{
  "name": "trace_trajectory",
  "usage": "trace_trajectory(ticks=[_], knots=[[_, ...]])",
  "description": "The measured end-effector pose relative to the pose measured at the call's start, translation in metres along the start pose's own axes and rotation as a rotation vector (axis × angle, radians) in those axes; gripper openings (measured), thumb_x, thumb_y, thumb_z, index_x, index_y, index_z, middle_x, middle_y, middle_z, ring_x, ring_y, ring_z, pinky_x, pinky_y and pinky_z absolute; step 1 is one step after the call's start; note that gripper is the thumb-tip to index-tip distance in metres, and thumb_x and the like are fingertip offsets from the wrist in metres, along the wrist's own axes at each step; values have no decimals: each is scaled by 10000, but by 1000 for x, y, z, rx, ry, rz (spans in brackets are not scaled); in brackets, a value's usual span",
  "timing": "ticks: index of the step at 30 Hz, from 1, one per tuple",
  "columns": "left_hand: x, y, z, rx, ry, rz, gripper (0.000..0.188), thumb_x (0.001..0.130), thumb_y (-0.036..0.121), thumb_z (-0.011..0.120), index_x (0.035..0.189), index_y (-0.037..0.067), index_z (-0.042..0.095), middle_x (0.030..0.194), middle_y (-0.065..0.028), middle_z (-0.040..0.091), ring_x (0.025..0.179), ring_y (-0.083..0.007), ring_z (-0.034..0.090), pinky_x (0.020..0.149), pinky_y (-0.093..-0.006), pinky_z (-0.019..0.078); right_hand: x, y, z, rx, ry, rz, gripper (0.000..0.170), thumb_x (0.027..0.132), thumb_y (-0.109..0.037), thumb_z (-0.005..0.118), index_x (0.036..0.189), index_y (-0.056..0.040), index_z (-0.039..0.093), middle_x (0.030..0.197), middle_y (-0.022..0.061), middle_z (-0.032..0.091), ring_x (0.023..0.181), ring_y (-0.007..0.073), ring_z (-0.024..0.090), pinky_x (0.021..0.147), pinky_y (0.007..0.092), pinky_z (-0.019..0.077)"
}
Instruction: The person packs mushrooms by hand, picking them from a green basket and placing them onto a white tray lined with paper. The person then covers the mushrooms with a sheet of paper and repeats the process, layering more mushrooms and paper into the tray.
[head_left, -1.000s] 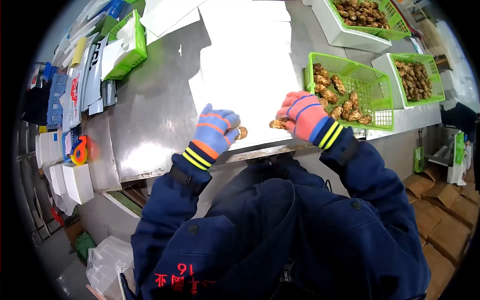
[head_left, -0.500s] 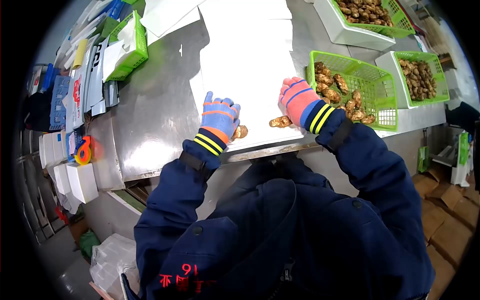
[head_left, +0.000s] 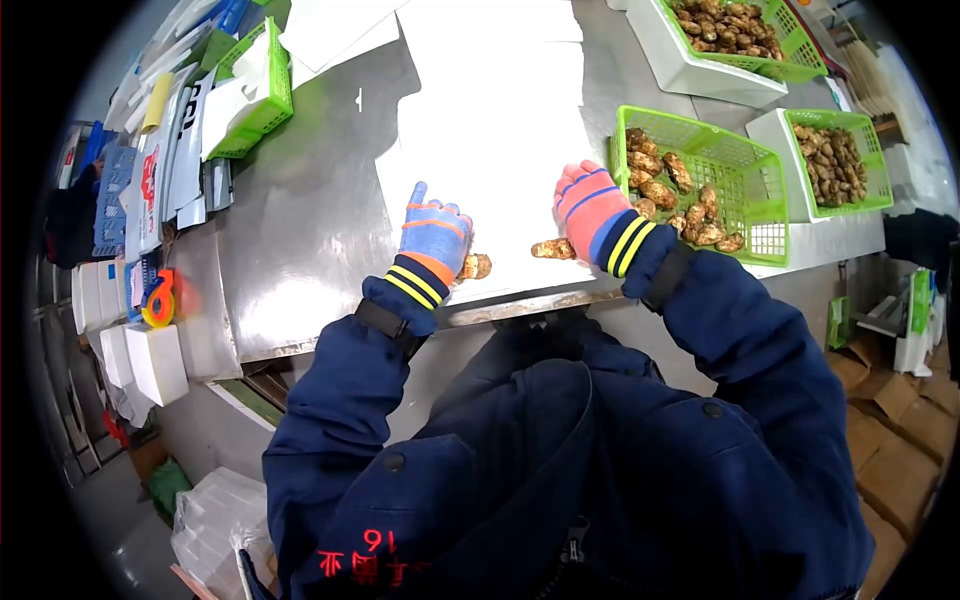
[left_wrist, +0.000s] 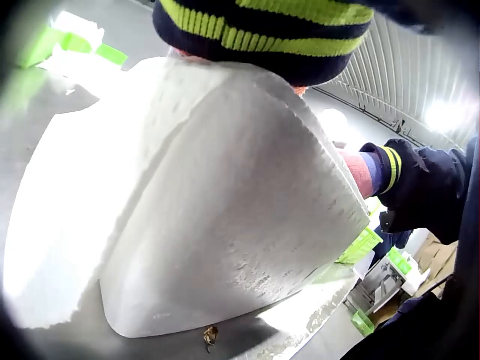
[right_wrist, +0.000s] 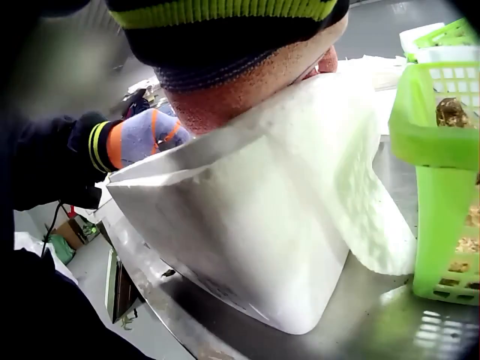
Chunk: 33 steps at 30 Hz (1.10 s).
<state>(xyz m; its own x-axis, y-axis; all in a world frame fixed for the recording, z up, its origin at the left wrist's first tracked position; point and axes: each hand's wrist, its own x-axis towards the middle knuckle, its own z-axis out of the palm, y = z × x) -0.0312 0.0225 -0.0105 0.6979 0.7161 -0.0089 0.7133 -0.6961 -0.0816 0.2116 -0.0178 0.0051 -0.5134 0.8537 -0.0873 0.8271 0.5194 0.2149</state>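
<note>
Bowing off the stainless-steel counter [head_left: 310, 220] in both wrist views, the broad, matte white paper-like sheet [head_left: 500, 170] reaches the counter's front edge and looks light and limp, yet springy enough to keep a smooth curve. The left hand [head_left: 434, 232], in a blue knitted glove with orange stripes, seems to pinch the sheet's raised near edge with bent fingers, the outermost finger straight; the right hand [head_left: 592, 208], in a pink knitted glove with blue stripes, seems to pinch that edge farther right, fingers curled close together. Both thumbs are hidden. On the sheet between the hands, near the counter's front edge, lie 2 stubby, rough-skinned brown pieces of produce: the left piece [head_left: 478, 267] right by the left hand, the right piece [head_left: 553, 249] right by the right hand. They look firm but easily scuffed, and their rounded sides could roll if the sheet tilts sharply; cupping the thick middle would be safest. The sheet is best taken at its 2 near corners, thumbs beneath and fingers above, since holding just 1 spot would let it sag or crease. Knitted gloves should grip it well, though a hard tug could tear it.
</note>
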Motion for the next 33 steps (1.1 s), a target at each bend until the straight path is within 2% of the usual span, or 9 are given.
trace_trajectory(ticks=[4,10,15,18,21,22,25,26,33], knots=[[1,-1,-5,-3,-40,-8,71,734,169,602,727,158,672,752,-51,609,821,-230,595,1058,-482,246,6,0,5,39,-24,21,316,699,-186,523,960,-35,615,1019,119,589,1078,280,500,1027,463,283],[-2,1,-7,7,-40,-23,81,731,159,597,752,161,675,775,-44,610,852,-227,591,1063,-473,238,10,-5,12,51,43,106,267,691,-179,527,890,-38,634,960,103,594,1051,271,509,1021,448,287],[-8,0,-13,5,-27,-10,74,734,168,606,756,155,675,783,-36,600,848,-220,584,1054,-473,250,5,4,9,107,55,39,257,654,-170,551,864,-40,624,918,109,596,1002,264,527,968,408,334],[-10,-1,-17,-10,2,4,59,731,170,618,758,156,669,796,-32,596,848,-217,580,1046,-476,259,-5,8,-25,127,24,14,263,669,-224,590,859,-44,612,914,117,595,1009,277,518,927,396,364],[-8,0,-17,-16,-46,16,40,725,168,629,753,163,657,794,-32,596,849,-218,579,1044,-480,263,-8,10,-21,269,216,-5,297,597,-207,647,845,-59,576,959,112,562,1020,284,503,928,400,366],[-7,0,-18,-20,-75,24,68,733,161,615,786,157,658,814,-35,599,872,-218,581,1047,-481,256,-6,9,-27,251,84,-10,261,614,-228,641,813,-67,589,927,119,571,997,291,512,914,406,368],[-8,-1,-19,-36,-83,44,112,747,138,583,835,140,653,832,-43,608,910,-218,588,1050,-487,247,5,-4,-17,95,78,2,181,641,-235,605,751,-92,620,858,123,591,970,295,527,894,413,371],[-8,-1,-18,-43,-81,43,106,746,135,582,827,140,650,829,-44,608,905,-220,589,1050,-486,247,5,-6,-13,89,14,1,181,691,-199,555,812,-104,650,899,105,614,966,264,544,905,401,356],[-17,-1,-18,-122,-66,57,83,716,133,604,798,134,619,801,-60,603,857,-228,598,1044,-491,253,5,-7,-9,131,10,-45,129,630,-194,593,717,-111,639,820,84,596,898,251,547,847,373,386]])
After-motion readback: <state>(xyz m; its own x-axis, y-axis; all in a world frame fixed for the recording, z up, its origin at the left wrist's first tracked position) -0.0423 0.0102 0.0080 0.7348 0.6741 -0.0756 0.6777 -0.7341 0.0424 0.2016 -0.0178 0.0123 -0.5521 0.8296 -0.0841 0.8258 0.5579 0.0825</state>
